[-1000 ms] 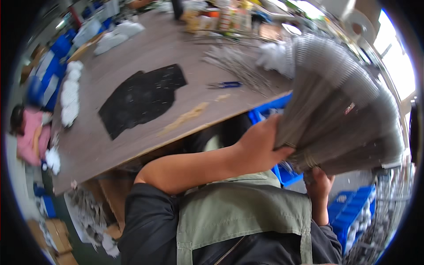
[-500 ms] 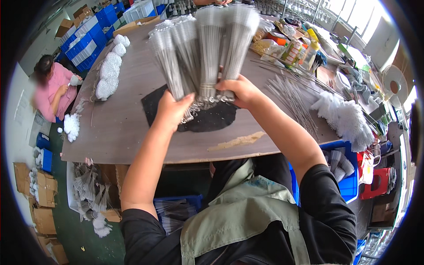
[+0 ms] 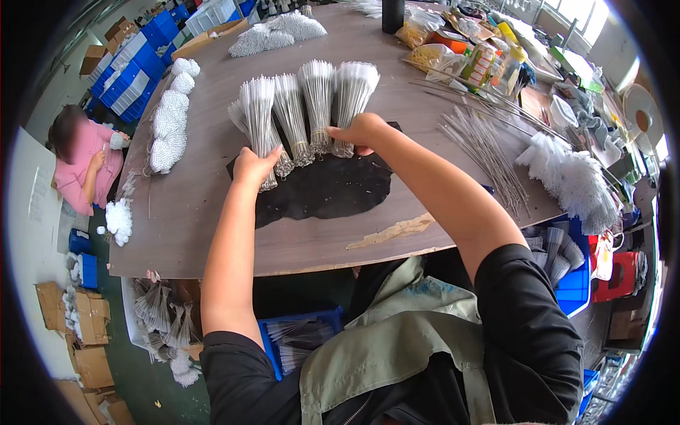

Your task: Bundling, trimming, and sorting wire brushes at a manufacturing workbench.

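Observation:
Several bundles of thin wire-handled brushes with white bristle ends stand or lean side by side, fanned out over the far edge of a black mat (image 3: 326,191). My left hand (image 3: 255,168) is closed round the lower end of the leftmost brush bundle (image 3: 258,113). Thumb and fingers of my right hand (image 3: 363,133) grip the lower part of the rightmost brush bundle (image 3: 354,92). Between them, the middle brush bundles (image 3: 317,92) touch each other, with bands round their lower ends. My palms and some fingertips are hidden.
White bristle bundles lie on the table (image 3: 184,234) at left and far back. Loose wires (image 3: 489,156), more white brushes (image 3: 574,177), bottles and clutter fill the right side. A black cylinder (image 3: 392,15) stands at the back. Blue bins (image 3: 301,329) sit below the edge. A person in pink (image 3: 88,159) works at left.
Both hands have brought the raised brush bundles down onto the table by the mat. The bundles now look smaller and more spread apart, and the black cylinder behind them shows.

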`<state>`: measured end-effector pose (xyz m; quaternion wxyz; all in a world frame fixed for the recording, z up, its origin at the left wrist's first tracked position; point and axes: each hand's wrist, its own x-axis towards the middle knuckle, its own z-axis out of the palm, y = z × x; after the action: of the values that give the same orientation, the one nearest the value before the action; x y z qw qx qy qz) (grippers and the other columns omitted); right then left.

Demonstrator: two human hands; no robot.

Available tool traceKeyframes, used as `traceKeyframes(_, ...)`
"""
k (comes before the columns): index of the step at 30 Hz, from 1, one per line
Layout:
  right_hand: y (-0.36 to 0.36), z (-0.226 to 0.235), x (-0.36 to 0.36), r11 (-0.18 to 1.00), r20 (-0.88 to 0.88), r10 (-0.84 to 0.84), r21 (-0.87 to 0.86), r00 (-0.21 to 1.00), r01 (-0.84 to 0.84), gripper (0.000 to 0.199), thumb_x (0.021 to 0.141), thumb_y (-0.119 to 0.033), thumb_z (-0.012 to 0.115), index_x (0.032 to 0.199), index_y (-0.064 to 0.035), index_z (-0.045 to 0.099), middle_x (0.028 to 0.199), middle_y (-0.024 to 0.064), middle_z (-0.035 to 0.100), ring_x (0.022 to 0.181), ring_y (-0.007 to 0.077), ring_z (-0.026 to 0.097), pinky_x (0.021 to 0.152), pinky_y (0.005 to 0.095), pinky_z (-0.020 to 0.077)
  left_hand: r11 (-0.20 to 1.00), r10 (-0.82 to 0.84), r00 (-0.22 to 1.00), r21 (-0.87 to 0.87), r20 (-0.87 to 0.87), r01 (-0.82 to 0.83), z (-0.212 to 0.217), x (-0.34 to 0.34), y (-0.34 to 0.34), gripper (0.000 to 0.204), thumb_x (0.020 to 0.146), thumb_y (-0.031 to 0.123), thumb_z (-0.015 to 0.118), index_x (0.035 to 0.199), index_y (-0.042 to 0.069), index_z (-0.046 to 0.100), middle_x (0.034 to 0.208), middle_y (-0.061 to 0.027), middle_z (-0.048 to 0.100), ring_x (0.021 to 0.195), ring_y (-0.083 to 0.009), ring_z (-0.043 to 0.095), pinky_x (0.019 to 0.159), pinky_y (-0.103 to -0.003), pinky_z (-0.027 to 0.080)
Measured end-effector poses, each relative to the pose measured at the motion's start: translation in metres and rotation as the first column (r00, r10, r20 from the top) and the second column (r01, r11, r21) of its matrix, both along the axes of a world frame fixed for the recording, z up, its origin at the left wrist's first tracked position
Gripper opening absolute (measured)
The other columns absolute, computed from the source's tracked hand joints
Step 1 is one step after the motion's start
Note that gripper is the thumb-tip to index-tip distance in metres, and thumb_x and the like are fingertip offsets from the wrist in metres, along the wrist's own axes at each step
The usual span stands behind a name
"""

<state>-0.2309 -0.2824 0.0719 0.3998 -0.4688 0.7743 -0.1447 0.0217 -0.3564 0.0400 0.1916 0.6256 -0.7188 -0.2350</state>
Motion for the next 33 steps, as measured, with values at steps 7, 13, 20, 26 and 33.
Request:
traceKeyframes(7,0.072,0.002,-0.038,0.877,-0.357,0.141,-0.387,0.923,-0.284,0.053,0.082,-0.053,0.06,0.079,-0.0002,0.065,0.064,0.0102,0.063,0.062,0.021,0.064,0.061,0.0312,0.0517,0.979,0.106,0.993,-0.181,0.057,-0.094,-0.013,0.005,-0.004,0.065,0.073,0.052,0.069,0.096,-0.008,0.06,0.097,-0.0295,0.063,0.096,-0.041,0.062,0.085,-0.043,0.047)
traceKeyframes(13,0.297,0.021,-0.12,0.879,-0.049,-0.018,-0.478,0.999,-0.008,0.018,0.087,-0.016,0.064,0.099,-0.003,0.063,0.079,0.0025,0.064,0.072,0.0103,0.058,0.066,0.0263,0.0484,0.991,0.066,0.972,-0.1,-0.227,-0.09,-0.037,0.008,-0.04,0.057,0.086,0.043,0.058,0.102,-0.012,0.063,0.1,-0.0283,0.065,0.094,-0.034,0.064,0.08,-0.042,0.048)
traceKeyframes(20,0.567,-0.045,-0.206,0.821,-0.278,-0.57,-0.219,0.773,0.527,0.026,0.086,-0.025,0.065,0.101,-0.0039,0.064,0.084,0.0085,0.067,0.077,0.0171,0.063,0.068,0.0302,0.0504,0.938,0.196,0.938,0.335,-0.285,-0.094,-0.078,0.088,-0.123,0.085,0.083,0.068,0.05,0.13,-0.003,0.049,0.124,-0.014,0.057,0.113,-0.0274,0.054,0.096,-0.043,0.042)
traceKeyframes(26,0.685,-0.201,-0.225,0.778,-0.438,-0.381,0.323,0.814,0.538,0.051,0.076,-0.048,0.067,0.096,-0.0014,0.068,0.092,0.019,0.068,0.086,0.0334,0.065,0.077,0.0399,0.0508,0.846,0.335,0.786,-0.534,0.52,-0.007,-0.02,0.032,-0.041,0.076,0.085,0.064,0.051,0.123,-0.001,0.055,0.108,-0.0208,0.064,0.1,-0.0318,0.062,0.09,-0.037,0.048)
traceKeyframes(33,0.682,-0.303,-0.292,0.624,-0.107,-0.432,0.681,0.895,0.383,0.08,0.069,-0.07,0.062,0.107,0.0001,0.067,0.106,0.0201,0.066,0.1,0.0312,0.063,0.087,0.0385,0.0482,0.545,-0.569,0.596,0.282,-0.567,0.789,0.017,-0.214,0.336,0.033,0.097,0.023,0.051,0.118,-0.001,0.054,0.101,-0.0142,0.062,0.088,-0.0184,0.062,0.076,-0.029,0.051)
